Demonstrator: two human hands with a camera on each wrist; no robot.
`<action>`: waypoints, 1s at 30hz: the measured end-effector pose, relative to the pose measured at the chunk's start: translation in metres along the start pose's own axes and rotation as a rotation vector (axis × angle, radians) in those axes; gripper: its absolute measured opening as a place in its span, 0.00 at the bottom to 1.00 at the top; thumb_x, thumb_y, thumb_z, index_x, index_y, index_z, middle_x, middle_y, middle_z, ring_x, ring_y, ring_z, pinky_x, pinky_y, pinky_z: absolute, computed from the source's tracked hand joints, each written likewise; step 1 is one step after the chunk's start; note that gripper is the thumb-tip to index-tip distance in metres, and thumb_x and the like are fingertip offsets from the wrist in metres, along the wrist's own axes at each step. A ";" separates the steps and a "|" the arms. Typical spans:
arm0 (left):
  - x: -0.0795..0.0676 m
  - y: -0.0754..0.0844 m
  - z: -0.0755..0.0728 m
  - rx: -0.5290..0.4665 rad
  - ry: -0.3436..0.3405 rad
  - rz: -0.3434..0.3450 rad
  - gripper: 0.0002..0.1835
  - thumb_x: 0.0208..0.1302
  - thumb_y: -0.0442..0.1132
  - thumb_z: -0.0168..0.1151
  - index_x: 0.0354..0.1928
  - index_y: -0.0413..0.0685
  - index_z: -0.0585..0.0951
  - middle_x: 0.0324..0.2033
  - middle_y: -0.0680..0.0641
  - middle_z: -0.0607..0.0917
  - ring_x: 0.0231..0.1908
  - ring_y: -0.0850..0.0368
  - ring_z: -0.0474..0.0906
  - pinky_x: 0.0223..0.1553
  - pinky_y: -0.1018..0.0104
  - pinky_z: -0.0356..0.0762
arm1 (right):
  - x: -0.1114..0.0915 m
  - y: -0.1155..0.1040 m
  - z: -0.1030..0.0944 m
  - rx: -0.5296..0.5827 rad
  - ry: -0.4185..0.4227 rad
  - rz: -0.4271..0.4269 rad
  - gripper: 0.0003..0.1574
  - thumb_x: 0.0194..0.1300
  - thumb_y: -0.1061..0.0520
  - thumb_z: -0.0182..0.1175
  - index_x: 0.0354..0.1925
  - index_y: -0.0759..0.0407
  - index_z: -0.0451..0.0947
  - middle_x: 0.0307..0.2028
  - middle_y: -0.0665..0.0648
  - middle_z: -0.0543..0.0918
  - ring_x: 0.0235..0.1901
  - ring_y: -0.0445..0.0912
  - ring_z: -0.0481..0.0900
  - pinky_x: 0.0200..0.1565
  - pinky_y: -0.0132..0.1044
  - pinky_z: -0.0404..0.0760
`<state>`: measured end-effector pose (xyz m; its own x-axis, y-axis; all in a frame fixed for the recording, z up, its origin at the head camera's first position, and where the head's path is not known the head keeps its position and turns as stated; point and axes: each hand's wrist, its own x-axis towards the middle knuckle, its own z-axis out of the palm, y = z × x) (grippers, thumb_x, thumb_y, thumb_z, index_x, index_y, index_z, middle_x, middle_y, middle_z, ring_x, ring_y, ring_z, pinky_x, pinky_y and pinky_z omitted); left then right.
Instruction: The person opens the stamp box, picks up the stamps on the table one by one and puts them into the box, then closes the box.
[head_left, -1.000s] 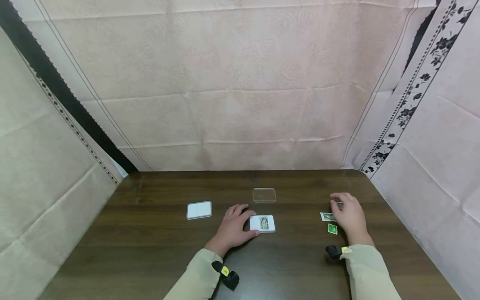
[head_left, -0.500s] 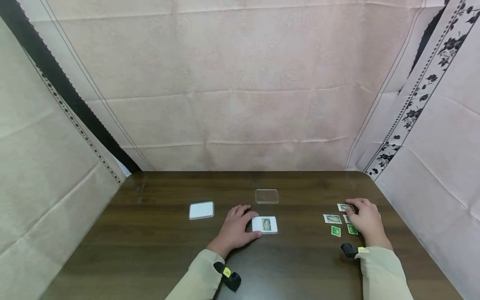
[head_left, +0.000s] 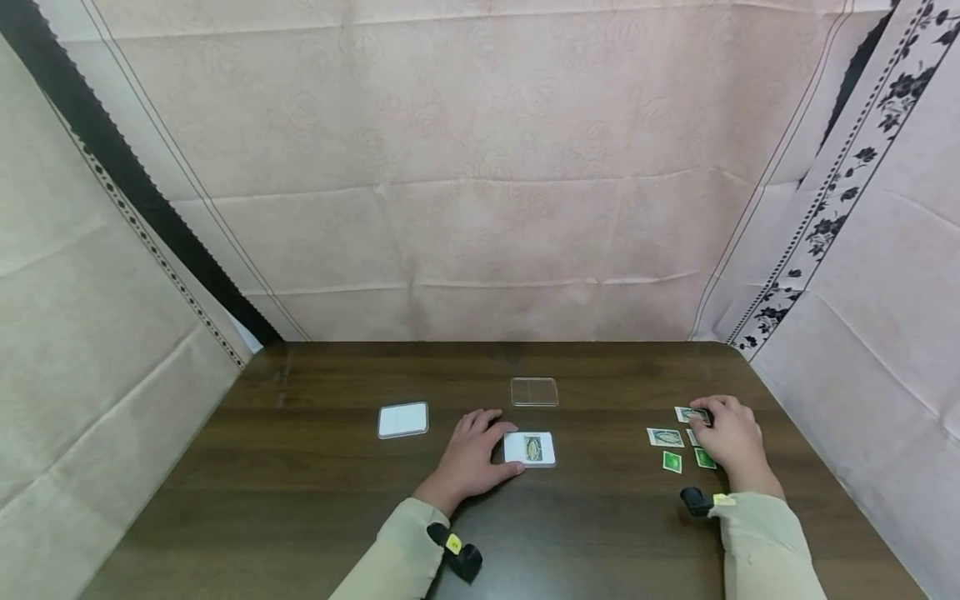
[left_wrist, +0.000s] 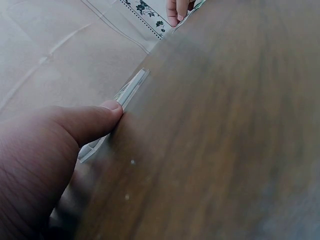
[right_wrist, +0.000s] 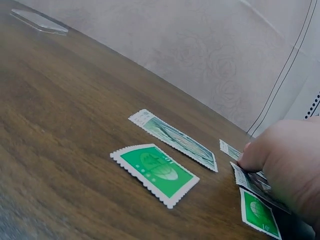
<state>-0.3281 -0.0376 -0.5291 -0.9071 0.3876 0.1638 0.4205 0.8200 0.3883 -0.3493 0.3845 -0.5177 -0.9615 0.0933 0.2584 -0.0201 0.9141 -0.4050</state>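
My left hand (head_left: 468, 458) holds a small clear case (head_left: 552, 450) by its left side, thumb at the near corner and forefinger at the far one. Inside or on the case lies a white card with a green-grey stamp (head_left: 533, 449) showing. In the left wrist view, the thumb (left_wrist: 97, 120) presses the case edge (left_wrist: 135, 90). At the right, my right hand (head_left: 731, 437) has thumb and forefinger at the farthest stamp (head_left: 684, 413), partly covering it. Beneath the hand are another pale stamp (right_wrist: 242, 175) and a green stamp (right_wrist: 260, 212), both partly hidden in the head view.
Left of the right hand lie a wide pale stamp (head_left: 665, 437) and a small green stamp (head_left: 672, 462). A clear lid-like piece (head_left: 534, 392) lies behind the case. A white rectangular case (head_left: 402, 420) is at the left. Cloth walls (head_left: 480, 208) enclose the wooden table (head_left: 315, 500).
My right hand has shifted right across the stamps, uncovering those on its left, and then stays nearly still. The left hand keeps its hold on the case. The head view has turned slightly.
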 end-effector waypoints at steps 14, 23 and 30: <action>0.001 -0.001 0.002 0.002 -0.006 -0.015 0.32 0.50 0.70 0.55 0.57 0.71 0.71 0.64 0.52 0.62 0.64 0.48 0.51 0.60 0.45 0.52 | 0.000 0.002 0.002 0.000 -0.013 0.016 0.22 0.58 0.55 0.52 0.51 0.61 0.73 0.53 0.70 0.65 0.50 0.70 0.58 0.44 0.64 0.57; 0.000 -0.001 0.002 0.006 -0.014 -0.021 0.32 0.50 0.71 0.55 0.57 0.71 0.71 0.65 0.52 0.61 0.65 0.48 0.51 0.60 0.45 0.51 | 0.001 0.002 0.001 0.008 -0.022 0.024 0.20 0.59 0.55 0.51 0.49 0.61 0.74 0.53 0.70 0.64 0.51 0.70 0.57 0.43 0.64 0.57; 0.000 -0.001 0.002 0.005 -0.017 -0.021 0.32 0.50 0.71 0.55 0.57 0.71 0.71 0.65 0.52 0.62 0.64 0.48 0.51 0.60 0.45 0.51 | 0.001 0.003 0.002 0.023 0.001 0.016 0.18 0.63 0.53 0.50 0.47 0.61 0.74 0.52 0.70 0.65 0.50 0.70 0.58 0.43 0.64 0.57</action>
<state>-0.3285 -0.0373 -0.5311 -0.9153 0.3774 0.1405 0.4017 0.8300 0.3869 -0.3506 0.3864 -0.5199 -0.9615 0.1080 0.2525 -0.0114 0.9031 -0.4294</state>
